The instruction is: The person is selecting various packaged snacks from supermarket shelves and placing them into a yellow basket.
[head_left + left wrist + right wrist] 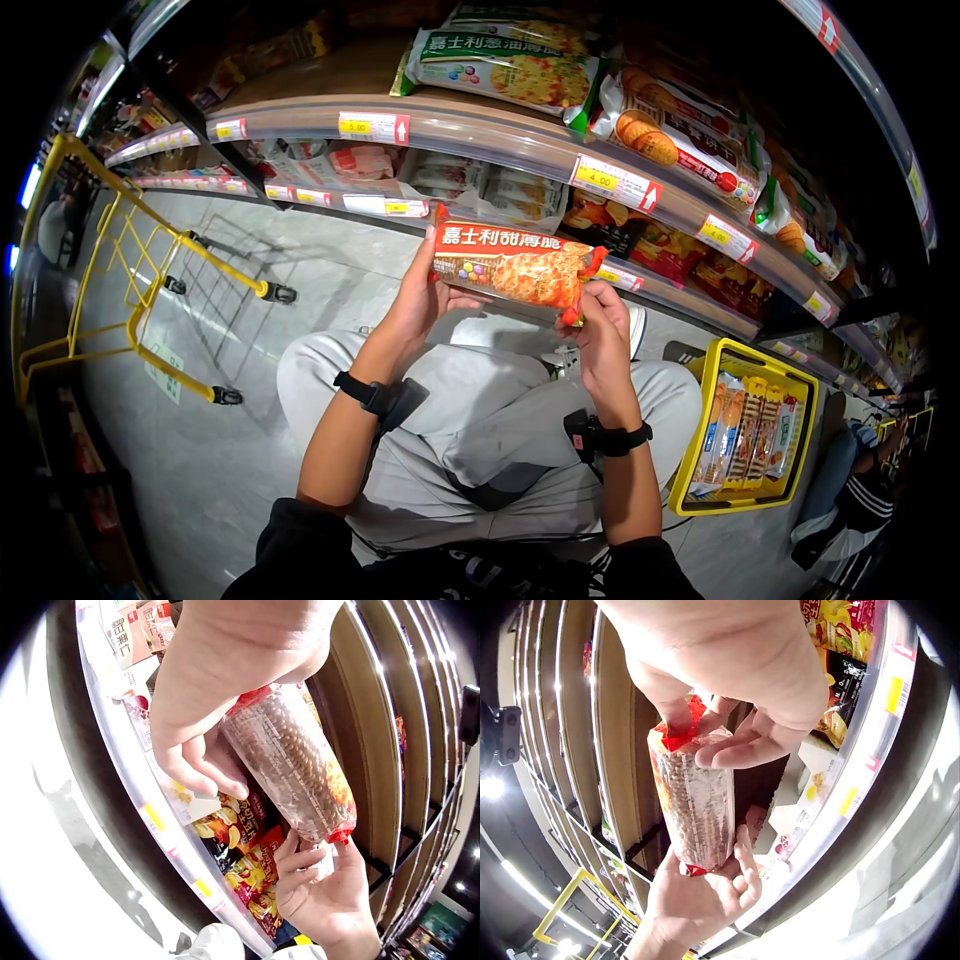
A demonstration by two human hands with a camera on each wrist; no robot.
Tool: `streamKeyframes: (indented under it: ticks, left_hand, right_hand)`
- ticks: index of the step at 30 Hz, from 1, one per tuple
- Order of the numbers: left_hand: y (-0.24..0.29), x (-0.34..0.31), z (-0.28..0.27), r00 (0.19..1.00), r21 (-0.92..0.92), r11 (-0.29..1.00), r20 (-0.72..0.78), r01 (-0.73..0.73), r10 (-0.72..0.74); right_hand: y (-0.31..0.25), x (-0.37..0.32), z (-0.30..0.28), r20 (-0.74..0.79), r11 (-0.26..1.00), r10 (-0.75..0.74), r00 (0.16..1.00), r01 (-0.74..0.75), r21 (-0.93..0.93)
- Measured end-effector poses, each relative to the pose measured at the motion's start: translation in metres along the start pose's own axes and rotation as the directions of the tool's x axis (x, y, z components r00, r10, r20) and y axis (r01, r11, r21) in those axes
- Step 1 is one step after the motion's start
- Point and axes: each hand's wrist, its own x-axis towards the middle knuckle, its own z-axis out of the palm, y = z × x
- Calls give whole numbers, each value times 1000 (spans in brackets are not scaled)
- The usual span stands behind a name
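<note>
A red and clear packet of thin biscuits (510, 262) is held up between both hands, its printed front facing up in the head view. My left hand (420, 300) grips its left end, thumb near the top corner. My right hand (603, 340) pinches the red wrapper at the right end. The left wrist view shows the packet's ridged clear side (289, 761), with the left hand (240, 682) at its upper end. In the right wrist view the right hand (727, 682) holds the red crimped end of the packet (697, 802).
Shelves with price tags (615, 180) and green-and-white packets (505, 75) stand in front. On the floor at the right is a yellow basket (688, 480) holding several packets (745, 435). A yellow wheeled cart frame (75, 250) stands at the left. Another person (860, 490) is at the far right.
</note>
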Motion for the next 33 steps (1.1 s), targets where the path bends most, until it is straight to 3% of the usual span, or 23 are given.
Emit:
streamKeyframes:
  ticks: [8,13,17,22,28,33]
  left_hand:
    - [2,1,1,996,4,1000,-85,22,-22]
    - [2,2,-1,995,-30,999,-96,32,-35]
    - [4,0,2,993,-23,1000,-118,13,-15]
    - [8,-2,6,992,-27,1000,-126,6,-9]
    - [7,-1,3,994,-6,1000,-104,15,-16]
    - [6,0,3,991,-28,1000,-135,1,-5]
  right_hand:
    - [-2,-2,3,64,1000,-6,998,6,0]
    - [-1,-3,5,186,995,-88,979,95,-27]
    - [-4,-4,14,144,997,-77,987,78,4]
    - [-3,-4,11,118,985,-101,988,116,-127]
    - [-2,-4,12,29,992,-94,995,96,-84]
    - [2,-4,5,58,988,-74,996,81,-131]
